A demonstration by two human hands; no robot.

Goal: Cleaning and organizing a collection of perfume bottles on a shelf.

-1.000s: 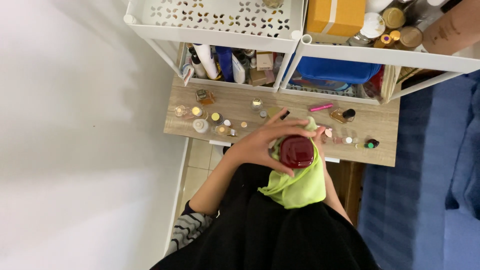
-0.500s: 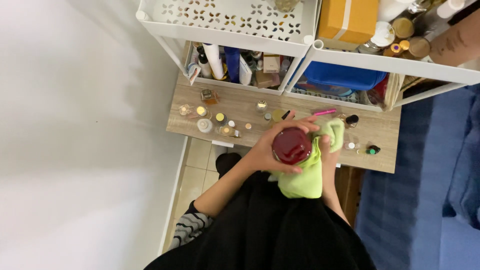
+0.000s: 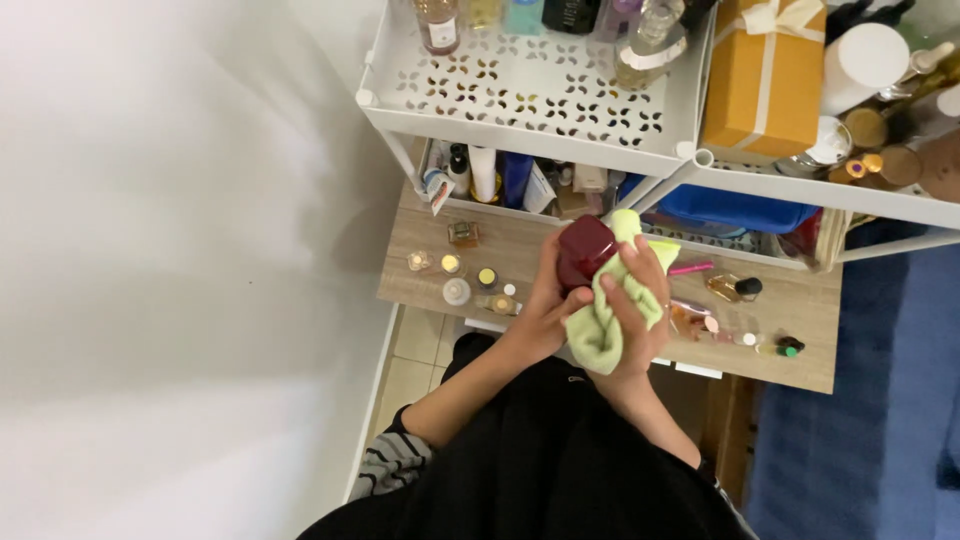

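While held, dark red bottle point(image 3: 584, 250).

- To your left you have a plain white wall point(image 3: 170, 260), evenly lit, with a soft shadow falling beside the shelving.
- Below you, pale floor tiles point(image 3: 415, 365) show in a narrow strip along the wall's foot.
- In front of you stands a light wooden table point(image 3: 800, 310), its top scattered with small bottles and jars.
- Above the table you see a white metal shelf unit point(image 3: 530, 110) with a perforated tray; bottles stand along its far edge.
- On the adjoining shelf to your right sits an orange gift box point(image 3: 765, 85) tied with pale ribbon.
- At your far right, a blue fabric surface point(image 3: 890, 400) fills the edge.
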